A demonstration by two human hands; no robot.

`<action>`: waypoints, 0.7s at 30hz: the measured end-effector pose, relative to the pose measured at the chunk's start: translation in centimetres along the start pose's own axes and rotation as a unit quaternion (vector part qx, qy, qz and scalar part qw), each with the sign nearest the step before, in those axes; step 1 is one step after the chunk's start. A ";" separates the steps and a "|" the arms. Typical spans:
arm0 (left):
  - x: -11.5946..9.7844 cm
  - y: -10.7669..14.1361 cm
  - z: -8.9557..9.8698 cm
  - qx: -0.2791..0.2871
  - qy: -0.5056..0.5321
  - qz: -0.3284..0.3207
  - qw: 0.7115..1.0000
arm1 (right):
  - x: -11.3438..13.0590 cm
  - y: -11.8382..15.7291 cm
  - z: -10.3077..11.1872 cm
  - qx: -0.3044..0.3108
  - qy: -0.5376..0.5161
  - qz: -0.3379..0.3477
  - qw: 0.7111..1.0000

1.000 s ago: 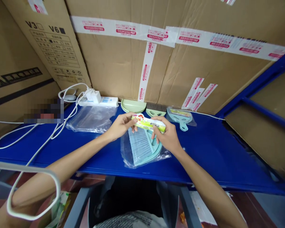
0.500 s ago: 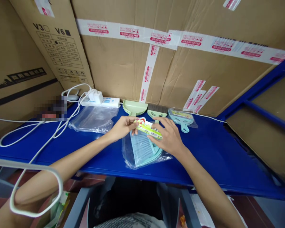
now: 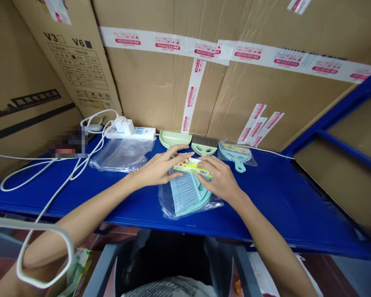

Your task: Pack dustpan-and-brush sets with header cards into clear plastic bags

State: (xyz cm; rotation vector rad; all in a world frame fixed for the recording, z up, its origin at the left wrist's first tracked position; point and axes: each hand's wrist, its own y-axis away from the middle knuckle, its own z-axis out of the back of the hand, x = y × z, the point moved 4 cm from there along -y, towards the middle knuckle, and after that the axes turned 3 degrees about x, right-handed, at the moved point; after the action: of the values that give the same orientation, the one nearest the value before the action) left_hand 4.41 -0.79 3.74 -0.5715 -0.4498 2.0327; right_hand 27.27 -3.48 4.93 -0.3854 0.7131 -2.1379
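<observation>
My right hand (image 3: 218,175) grips the right end of a printed yellow-green cardboard label (image 3: 190,166). Beside the label's left end, my left hand (image 3: 160,166) has its fingers spread apart; whether a fingertip touches the card is hard to tell. Below both hands lies a light blue brush (image 3: 185,192) with a matching dustpan (image 3: 200,204), on a clear plastic bag (image 3: 167,202). Just behind the hands are a pale green dustpan (image 3: 174,138) and a green brush with dark bristles (image 3: 204,146), its handle partly hidden.
A bagged blue dustpan set (image 3: 236,154) lies to the right. Flat plastic bags (image 3: 123,154), a white power strip (image 3: 145,133) and looping white cables (image 3: 77,165) occupy the left. Cardboard (image 3: 160,86) walls the back of the blue table (image 3: 284,202). A cable loop hangs over my left forearm.
My left hand has let go of the label's left end, drawn slightly left and spread its fingers. The label now lies more level in my right hand.
</observation>
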 end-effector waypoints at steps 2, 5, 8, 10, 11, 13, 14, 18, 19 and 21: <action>-0.1 0.1 -0.1 0.007 -0.051 0.004 0.999 | 0.2 -0.1 -0.1 0.009 -0.001 0.015 1.000; -0.4 0.0 -0.5 0.014 -0.095 0.013 0.995 | 0.5 -0.1 -0.4 0.023 0.008 0.020 0.999; -0.5 0.0 -0.6 0.015 -0.119 0.019 0.993 | 0.8 -0.1 -0.5 0.023 0.017 0.020 0.999; -0.6 -0.1 -0.6 0.018 -0.128 0.021 0.991 | 0.9 -0.1 -0.5 0.019 0.024 0.024 0.999; -0.7 -0.1 -0.7 0.022 -0.135 0.022 0.990 | 1.0 -0.1 -0.5 0.019 0.027 0.026 0.999; -0.8 -0.1 -0.7 0.026 -0.148 0.022 0.988 | 1.1 -0.1 -0.5 0.021 0.035 0.028 0.999; -0.9 -0.2 -0.7 0.023 -0.152 0.022 0.988 | 1.2 -0.2 -0.6 0.023 0.037 0.027 0.999; -1.1 -0.3 -0.5 -0.005 -0.132 0.017 0.991 | 1.5 -0.3 -0.5 0.026 0.057 0.028 0.998; -1.1 -0.3 -0.4 -0.010 -0.124 0.013 0.992 | 1.6 -0.3 -0.5 0.026 0.068 0.033 0.997; -1.1 -0.4 -0.3 -0.022 -0.111 0.005 0.994 | 1.7 -0.3 -0.4 0.028 0.094 0.047 0.994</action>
State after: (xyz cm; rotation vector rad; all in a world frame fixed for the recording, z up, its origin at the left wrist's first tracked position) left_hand 5.29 -1.52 3.96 -0.3759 -0.6270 2.1090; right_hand 25.86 -4.60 4.84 -0.1194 0.7606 -2.1166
